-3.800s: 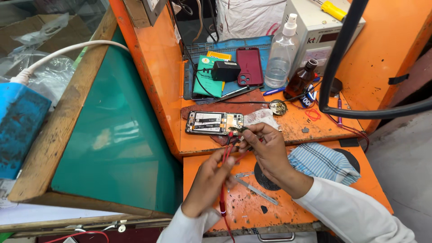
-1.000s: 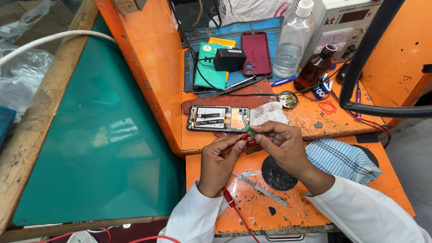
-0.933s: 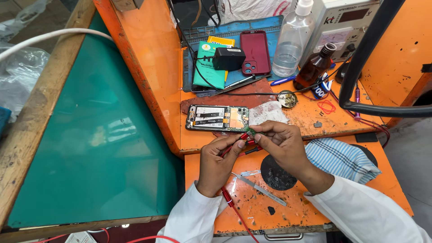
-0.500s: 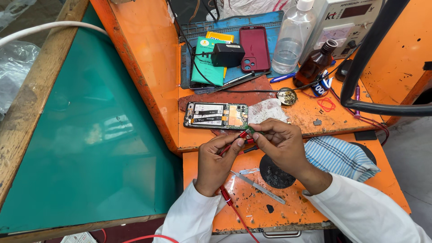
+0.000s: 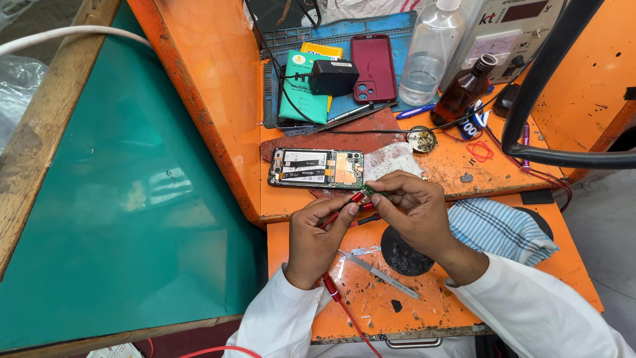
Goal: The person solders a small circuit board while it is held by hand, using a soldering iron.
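Both forearms in white sleeves, entering from the bottom edge and angled up toward the middle. Left hand point(image 5: 317, 235) raised on its wrist, back toward the camera, fingers curled, thumb and forefinger pinched at the top. Right hand point(image 5: 414, 209) coming in from the right, wrist bent leftward, knuckles up, fingers bunched and pinched at their tips. Fingertips of the two hands nearly meeting, just apart, at the same spot. Right sleeve cuff pushed back slightly, wrist bare.

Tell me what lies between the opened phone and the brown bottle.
In the head view, a crumpled white tissue and a round brass-coloured tin lie between the opened phone and the brown bottle.
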